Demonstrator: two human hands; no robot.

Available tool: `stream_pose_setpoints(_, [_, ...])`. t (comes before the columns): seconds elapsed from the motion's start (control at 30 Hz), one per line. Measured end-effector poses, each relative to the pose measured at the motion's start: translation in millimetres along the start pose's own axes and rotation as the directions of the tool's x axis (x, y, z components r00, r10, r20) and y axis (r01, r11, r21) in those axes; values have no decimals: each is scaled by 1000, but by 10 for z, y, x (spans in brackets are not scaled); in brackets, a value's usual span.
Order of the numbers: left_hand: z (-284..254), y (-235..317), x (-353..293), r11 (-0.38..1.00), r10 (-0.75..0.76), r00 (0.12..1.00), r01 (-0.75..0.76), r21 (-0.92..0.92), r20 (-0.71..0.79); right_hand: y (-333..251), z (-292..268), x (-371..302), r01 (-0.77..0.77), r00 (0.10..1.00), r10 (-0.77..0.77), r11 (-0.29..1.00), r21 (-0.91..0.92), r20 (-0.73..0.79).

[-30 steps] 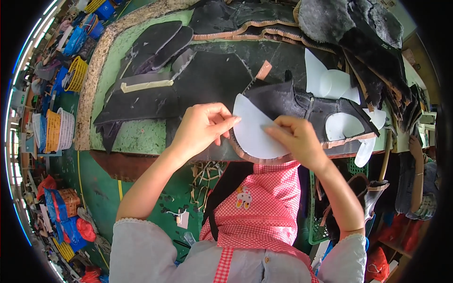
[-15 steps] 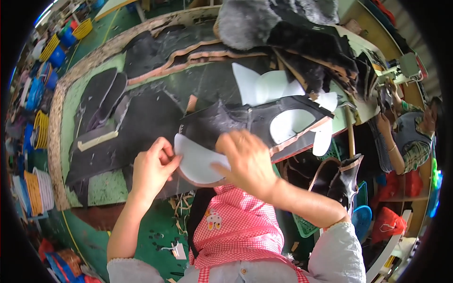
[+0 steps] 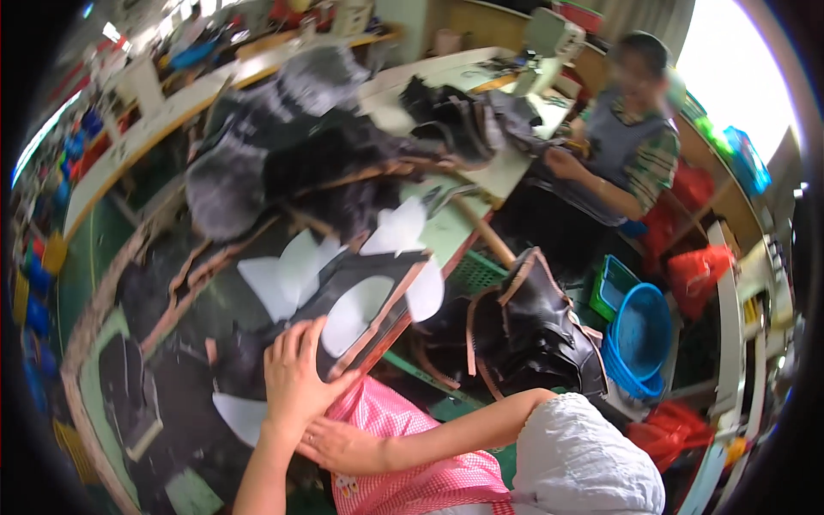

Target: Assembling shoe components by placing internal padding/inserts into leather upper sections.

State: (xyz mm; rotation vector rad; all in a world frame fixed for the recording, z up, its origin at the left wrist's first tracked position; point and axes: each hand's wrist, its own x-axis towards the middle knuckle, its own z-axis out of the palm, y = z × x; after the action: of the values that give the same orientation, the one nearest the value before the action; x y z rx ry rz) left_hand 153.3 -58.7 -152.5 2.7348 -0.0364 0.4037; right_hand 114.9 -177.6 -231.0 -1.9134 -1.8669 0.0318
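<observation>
My left hand [image 3: 300, 378] lies with its fingers stretched out on the near edge of a dark leather piece [image 3: 349, 273]. Just beyond its thumb and fingers, a white oval sheet [image 3: 356, 313] rests on that leather. My right hand [image 3: 348, 446] is at the table's near edge, partly behind my left wrist; its fingers look extended, with nothing visible in them. Left of my wrists, a curved white sheet [image 3: 240, 416] lies on dark material, partly covered. More white cut sheets [image 3: 296, 270] overlap farther off, and another white piece [image 3: 425, 292] hangs past the leather's edge.
Grey fur and dark hides [image 3: 227, 184] are heaped across the far table. Black leather pieces with tan edges [image 3: 536, 335] hang at the right, near blue basins [image 3: 642, 335] and a green basket [image 3: 612, 287]. A co-worker [image 3: 622, 142] handles dark material at the far right.
The view has swung to the right. My right hand has left the curved white sheet and come down to the near edge; my left hand has moved onto the leather, its fingers unfolded.
</observation>
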Motion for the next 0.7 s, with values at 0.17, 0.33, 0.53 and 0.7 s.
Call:
stream_pose_setpoints(0.17, [181, 81, 51, 984, 4, 1000, -8, 178, 18, 218, -63, -117, 130, 949, -13, 926, 353, -314])
stream_pose_setpoints(0.33, [-224, 38, 102, 979, -184, 983, 182, -94, -21, 379, -391, -312, 182, 946, 62, 712, 678, -319])
stream_pose_setpoints(0.53, [-954, 162, 309, 798, -282, 946, 323, -509, 158, 1025, -997, -547, -172, 712, 686, 381, 909, -153])
stream_pose_setpoints(0.7, [-941, 354, 185, 499, -227, 935, 351, -792, 272, 1112, -1131, -384, 100, 501, 865, -88, 991, 27])
